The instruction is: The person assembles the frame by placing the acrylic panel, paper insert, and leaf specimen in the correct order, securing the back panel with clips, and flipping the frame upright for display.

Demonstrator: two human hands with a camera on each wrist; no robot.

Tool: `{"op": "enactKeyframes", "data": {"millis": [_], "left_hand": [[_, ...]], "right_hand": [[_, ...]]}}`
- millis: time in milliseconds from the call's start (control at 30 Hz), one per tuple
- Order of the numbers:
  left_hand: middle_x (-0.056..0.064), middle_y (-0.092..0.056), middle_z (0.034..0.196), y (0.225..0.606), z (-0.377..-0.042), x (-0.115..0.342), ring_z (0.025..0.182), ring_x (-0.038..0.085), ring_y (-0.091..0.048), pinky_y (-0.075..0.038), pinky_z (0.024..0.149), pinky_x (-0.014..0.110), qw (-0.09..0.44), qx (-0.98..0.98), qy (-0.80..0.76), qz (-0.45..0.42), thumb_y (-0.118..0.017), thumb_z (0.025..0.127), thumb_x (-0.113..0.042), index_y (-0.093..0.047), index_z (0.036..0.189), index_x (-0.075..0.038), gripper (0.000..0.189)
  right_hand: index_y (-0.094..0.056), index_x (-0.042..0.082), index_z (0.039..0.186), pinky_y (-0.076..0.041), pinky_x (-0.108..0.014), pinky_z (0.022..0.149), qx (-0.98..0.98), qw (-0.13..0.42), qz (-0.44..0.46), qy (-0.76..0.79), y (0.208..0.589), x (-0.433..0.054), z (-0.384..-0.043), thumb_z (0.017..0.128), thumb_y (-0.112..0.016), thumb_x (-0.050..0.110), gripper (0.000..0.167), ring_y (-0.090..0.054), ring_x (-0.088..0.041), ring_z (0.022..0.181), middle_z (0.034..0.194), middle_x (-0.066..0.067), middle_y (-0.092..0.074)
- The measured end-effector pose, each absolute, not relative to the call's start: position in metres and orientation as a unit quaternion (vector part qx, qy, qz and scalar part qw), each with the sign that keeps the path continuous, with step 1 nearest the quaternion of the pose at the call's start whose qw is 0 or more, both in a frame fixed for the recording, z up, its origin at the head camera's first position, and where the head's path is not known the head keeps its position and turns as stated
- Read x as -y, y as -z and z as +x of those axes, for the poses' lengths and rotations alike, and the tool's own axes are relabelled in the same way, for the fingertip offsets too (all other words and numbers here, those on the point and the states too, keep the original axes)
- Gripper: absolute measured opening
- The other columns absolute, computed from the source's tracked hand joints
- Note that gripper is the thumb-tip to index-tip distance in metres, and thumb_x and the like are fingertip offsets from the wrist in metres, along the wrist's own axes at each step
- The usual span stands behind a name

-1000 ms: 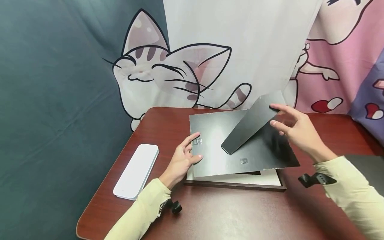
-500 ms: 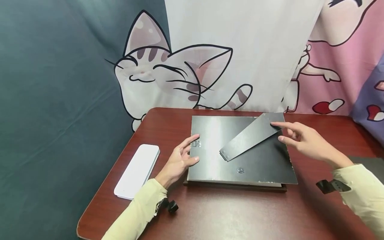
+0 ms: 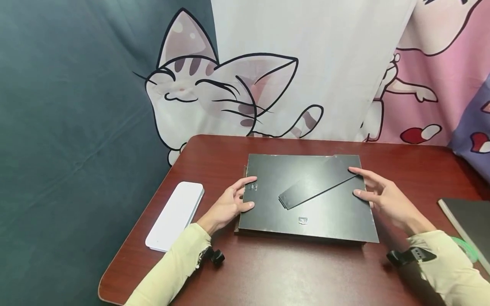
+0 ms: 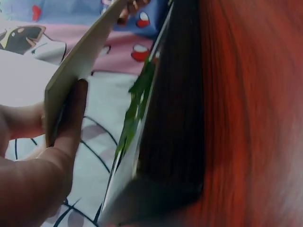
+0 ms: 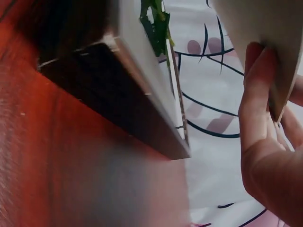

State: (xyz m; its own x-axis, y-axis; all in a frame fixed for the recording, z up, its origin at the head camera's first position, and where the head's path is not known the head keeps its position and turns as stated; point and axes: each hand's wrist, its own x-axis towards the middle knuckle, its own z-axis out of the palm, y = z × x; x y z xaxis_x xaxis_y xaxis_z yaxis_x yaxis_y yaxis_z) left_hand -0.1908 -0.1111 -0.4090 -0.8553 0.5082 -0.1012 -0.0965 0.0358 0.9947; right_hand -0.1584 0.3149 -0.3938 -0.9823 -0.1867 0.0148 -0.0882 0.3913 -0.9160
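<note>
Between my two hands lies a dark picture-frame backing board (image 3: 264, 170), its hinged stand leg (image 3: 317, 185) folded flat across it. My left hand (image 3: 227, 206) grips the board's left edge, thumb on top. At the opposite edge, my right hand (image 3: 388, 202) pinches the board, its index fingertip by the leg's end. Both wrist views show the board (image 4: 80, 56) raised above the dark frame (image 4: 170, 123), with a gap between them. Green leaf-like pieces (image 5: 158, 28) show in the frame's opening. From the head view the board hides most of the frame.
A white oblong case (image 3: 176, 216) lies on the reddish-brown table (image 3: 275, 276) at the left. At the right edge are a dark flat panel (image 3: 467, 221) and a green curved thing (image 3: 466, 248). Printed curtains (image 3: 317, 38) hang behind the table.
The board has come down from a tilt to nearly level over the frame. Its stand leg has folded flat against it. My right hand has lowered to the board's right edge.
</note>
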Motion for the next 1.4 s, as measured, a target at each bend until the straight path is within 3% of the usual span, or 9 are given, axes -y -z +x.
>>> {"op": "enactKeyframes", "data": {"millis": [133, 200, 333, 600, 733, 833, 1033, 1233, 1400], "left_hand": [[0.012, -0.056, 0.138, 0.410, -0.197, 0.114, 0.111, 0.021, -0.067, -0.055, 0.089, 0.030, 0.226, -0.731, -0.623, 0.160, -0.065, 0.090, 0.007, -0.039, 0.152, -0.018, 0.072], [0.005, -0.059, 0.109, 0.409, -0.201, 0.116, 0.078, 0.006, -0.060, -0.051, 0.076, 0.024, 0.204, -0.769, -0.583, 0.162, -0.071, 0.088, 0.002, -0.044, 0.147, -0.016, 0.067], [0.001, -0.054, 0.088, 0.407, -0.207, 0.119, 0.069, 0.005, -0.050, -0.045, 0.070, 0.022, 0.110, -0.855, -0.480, 0.164, -0.081, 0.082, -0.009, -0.061, 0.131, -0.011, 0.054], [0.006, -0.072, 0.106, 0.410, -0.206, 0.133, 0.095, 0.019, -0.067, -0.052, 0.086, 0.034, 0.042, -0.920, -0.348, 0.175, -0.083, 0.079, -0.013, -0.070, 0.117, -0.010, 0.040], [0.006, -0.073, 0.106, 0.414, -0.204, 0.137, 0.089, 0.014, -0.069, -0.053, 0.080, 0.028, 0.048, -0.922, -0.337, 0.182, -0.080, 0.081, -0.011, -0.072, 0.116, -0.010, 0.036], [0.005, -0.074, 0.104, 0.417, -0.204, 0.138, 0.085, 0.011, -0.069, -0.053, 0.077, 0.024, 0.045, -0.924, -0.331, 0.185, -0.079, 0.082, -0.010, -0.073, 0.116, -0.011, 0.034], [0.004, -0.073, 0.101, 0.417, -0.201, 0.136, 0.087, 0.014, -0.070, -0.056, 0.080, 0.029, 0.043, -0.925, -0.326, 0.188, -0.080, 0.082, -0.011, -0.072, 0.117, -0.010, 0.036], [0.001, -0.071, 0.102, 0.414, -0.199, 0.130, 0.086, 0.009, -0.069, -0.056, 0.085, 0.032, 0.065, -0.934, -0.312, 0.160, -0.087, 0.077, -0.018, -0.069, 0.120, -0.012, 0.047], [0.001, -0.071, 0.100, 0.410, -0.200, 0.128, 0.084, 0.008, -0.069, -0.056, 0.084, 0.032, 0.056, -0.939, -0.300, 0.157, -0.088, 0.074, -0.018, -0.069, 0.117, -0.012, 0.048]], "right_hand": [[-0.033, 0.023, 0.158, -0.037, -0.024, 0.050, -0.784, 0.089, -0.086, 0.608, 0.404, -0.318, -0.162, 0.098, -0.062, 0.009, 0.068, -0.016, -0.014, 0.147, 0.167, -0.024, 0.003], [-0.033, 0.022, 0.158, -0.032, -0.022, 0.050, -0.751, 0.113, -0.078, 0.645, 0.408, -0.319, -0.167, 0.098, -0.060, 0.004, 0.068, -0.003, -0.018, 0.151, 0.166, -0.021, 0.015], [-0.034, 0.022, 0.157, -0.031, -0.017, 0.051, -0.705, 0.139, -0.067, 0.692, 0.415, -0.320, -0.177, 0.099, -0.057, 0.002, 0.066, -0.006, -0.009, 0.146, 0.164, -0.016, 0.025], [-0.037, 0.025, 0.156, -0.029, -0.017, 0.052, -0.684, 0.152, -0.059, 0.711, 0.421, -0.324, -0.187, 0.099, -0.056, 0.000, 0.065, -0.011, -0.008, 0.137, 0.164, -0.015, 0.028], [-0.041, 0.022, 0.153, -0.018, -0.028, 0.052, -0.690, 0.141, -0.076, 0.706, 0.421, -0.321, -0.190, 0.098, -0.057, -0.002, 0.063, -0.037, -0.011, 0.086, 0.167, -0.002, -0.014], [-0.042, 0.020, 0.152, -0.016, -0.034, 0.055, -0.698, 0.139, -0.083, 0.698, 0.421, -0.317, -0.195, 0.097, -0.059, -0.001, 0.061, -0.024, -0.012, 0.061, 0.148, 0.005, -0.036], [-0.041, 0.017, 0.152, -0.017, -0.033, 0.053, -0.710, 0.148, -0.088, 0.683, 0.423, -0.310, -0.201, 0.096, -0.061, 0.000, 0.062, -0.023, -0.013, 0.059, 0.118, 0.014, -0.054], [-0.039, 0.011, 0.151, -0.055, -0.029, 0.061, -0.794, 0.150, -0.070, 0.584, 0.418, -0.307, -0.204, 0.092, -0.071, 0.010, 0.068, -0.056, -0.005, 0.067, 0.083, 0.011, -0.050], [-0.041, 0.013, 0.145, -0.048, -0.034, 0.043, -0.884, 0.105, -0.102, 0.444, 0.411, -0.302, -0.206, 0.087, -0.078, 0.020, 0.069, -0.050, -0.012, 0.044, 0.063, 0.002, -0.044]]}}
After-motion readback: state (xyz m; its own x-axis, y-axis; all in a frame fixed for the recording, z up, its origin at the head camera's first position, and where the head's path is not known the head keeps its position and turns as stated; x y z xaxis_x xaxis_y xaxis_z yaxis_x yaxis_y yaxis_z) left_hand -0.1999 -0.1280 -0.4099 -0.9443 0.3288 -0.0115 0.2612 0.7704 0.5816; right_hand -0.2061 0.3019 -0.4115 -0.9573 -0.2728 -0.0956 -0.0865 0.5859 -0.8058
